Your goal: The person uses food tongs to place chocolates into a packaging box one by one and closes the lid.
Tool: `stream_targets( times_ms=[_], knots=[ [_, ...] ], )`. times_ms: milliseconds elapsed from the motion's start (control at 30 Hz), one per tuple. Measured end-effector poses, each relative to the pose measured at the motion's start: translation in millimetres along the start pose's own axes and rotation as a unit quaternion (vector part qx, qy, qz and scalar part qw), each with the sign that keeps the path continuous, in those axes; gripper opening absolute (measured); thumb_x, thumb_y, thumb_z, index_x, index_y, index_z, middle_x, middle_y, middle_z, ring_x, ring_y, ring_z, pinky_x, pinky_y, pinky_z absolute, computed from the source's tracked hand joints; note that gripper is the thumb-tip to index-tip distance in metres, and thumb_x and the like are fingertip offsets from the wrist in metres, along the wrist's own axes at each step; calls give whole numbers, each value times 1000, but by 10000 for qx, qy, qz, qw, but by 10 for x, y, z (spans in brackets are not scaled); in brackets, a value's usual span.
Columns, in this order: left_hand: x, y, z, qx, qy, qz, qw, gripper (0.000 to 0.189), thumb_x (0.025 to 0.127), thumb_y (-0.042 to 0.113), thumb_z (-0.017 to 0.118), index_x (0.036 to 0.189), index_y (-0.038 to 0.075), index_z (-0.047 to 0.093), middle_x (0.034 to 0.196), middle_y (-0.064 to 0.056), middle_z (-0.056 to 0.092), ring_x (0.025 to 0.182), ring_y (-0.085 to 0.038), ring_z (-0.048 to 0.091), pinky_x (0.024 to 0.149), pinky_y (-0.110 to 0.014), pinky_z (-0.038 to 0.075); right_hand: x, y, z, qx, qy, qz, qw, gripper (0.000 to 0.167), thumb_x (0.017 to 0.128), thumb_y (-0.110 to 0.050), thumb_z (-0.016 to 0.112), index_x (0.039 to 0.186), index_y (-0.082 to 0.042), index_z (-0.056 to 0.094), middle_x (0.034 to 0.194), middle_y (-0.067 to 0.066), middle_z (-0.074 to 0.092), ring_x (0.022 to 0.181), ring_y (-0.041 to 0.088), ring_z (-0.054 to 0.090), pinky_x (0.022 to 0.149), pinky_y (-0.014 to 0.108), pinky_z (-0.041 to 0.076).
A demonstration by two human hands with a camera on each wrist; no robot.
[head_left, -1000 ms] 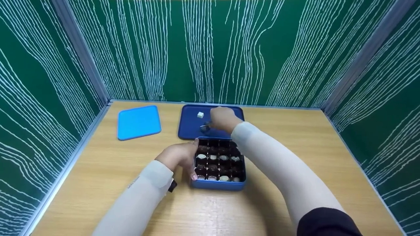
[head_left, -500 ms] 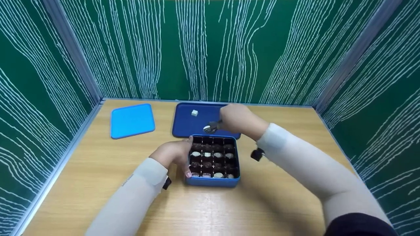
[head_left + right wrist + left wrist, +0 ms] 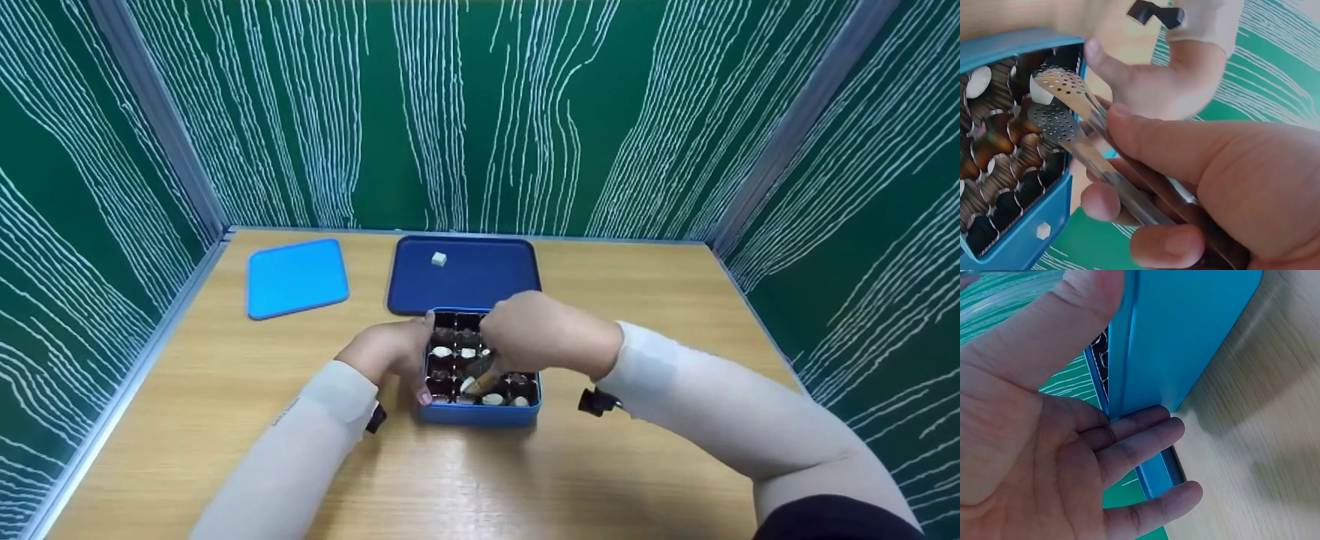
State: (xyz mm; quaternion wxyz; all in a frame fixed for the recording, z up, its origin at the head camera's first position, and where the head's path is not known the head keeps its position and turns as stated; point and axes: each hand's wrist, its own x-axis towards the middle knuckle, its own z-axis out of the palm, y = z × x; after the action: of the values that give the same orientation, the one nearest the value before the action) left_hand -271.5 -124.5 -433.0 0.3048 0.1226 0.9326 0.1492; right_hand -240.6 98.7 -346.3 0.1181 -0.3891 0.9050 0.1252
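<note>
A blue box (image 3: pixel 480 417) with a dark divided insert holds rows of dark and pale chocolates. My left hand (image 3: pixel 394 346) rests along its left side, thumb at the front corner. In the left wrist view, the fingers (image 3: pixel 1143 445) of that hand lie fairly straight, touching the blue wall. My right hand (image 3: pixel 551 331) is over the box's right half and grips metal tongs (image 3: pixel 1053 121) with perforated ends. Between the tong ends sits a white piece (image 3: pixel 1041 93), low in the box's front-middle cells. The right hand hides several cells in the head view.
Behind the box lies a dark blue tray (image 3: pixel 472 281) with one small white cube (image 3: pixel 439 259) on it. A light blue flat lid (image 3: pixel 298 279) lies at the back left. Green walls with white lines (image 3: pixel 517 112) enclose the wooden table (image 3: pixel 645 270).
My right hand has come from over the dark tray back to the box, bringing the tongs and white piece down into it. The left hand stays at the box's side.
</note>
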Motion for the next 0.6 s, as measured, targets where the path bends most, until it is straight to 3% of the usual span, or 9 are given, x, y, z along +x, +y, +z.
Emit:
stream_targets(
  times_ms=[167,333,433,600],
  knots=[
    [29,-14,29,177,167,155,9996,163,70,35,111,182,3,-3,189,-23,18,175,-38,25,145,-52,28,114,-113,80,-407,-150,15,9991,50,96,-55,89,70,-20,66,61,-9,60,55,9,51,55,34,58],
    [29,-22,21,120,112,88,9998,163,70,34,111,182,4,-4,190,-22,17,175,-38,26,145,-53,27,235,-252,110,-829,-113,-85,9965,52,94,-61,89,74,-18,69,63,-8,57,55,9,48,60,39,66],
    [17,-17,12,77,77,47,9999,163,71,34,111,182,6,-4,191,-21,16,175,-38,25,144,-55,27,305,-324,140,-1150,-154,-209,9930,51,96,-63,87,77,-18,72,62,-8,56,55,9,47,60,36,67],
    [13,-11,2,76,40,24,10000,162,72,36,110,183,8,-5,191,-18,14,176,-37,25,144,-55,28,371,-384,192,-1519,-309,-408,9871,38,103,-51,84,86,-18,78,62,-7,59,55,9,48,57,30,64]
  ],
)
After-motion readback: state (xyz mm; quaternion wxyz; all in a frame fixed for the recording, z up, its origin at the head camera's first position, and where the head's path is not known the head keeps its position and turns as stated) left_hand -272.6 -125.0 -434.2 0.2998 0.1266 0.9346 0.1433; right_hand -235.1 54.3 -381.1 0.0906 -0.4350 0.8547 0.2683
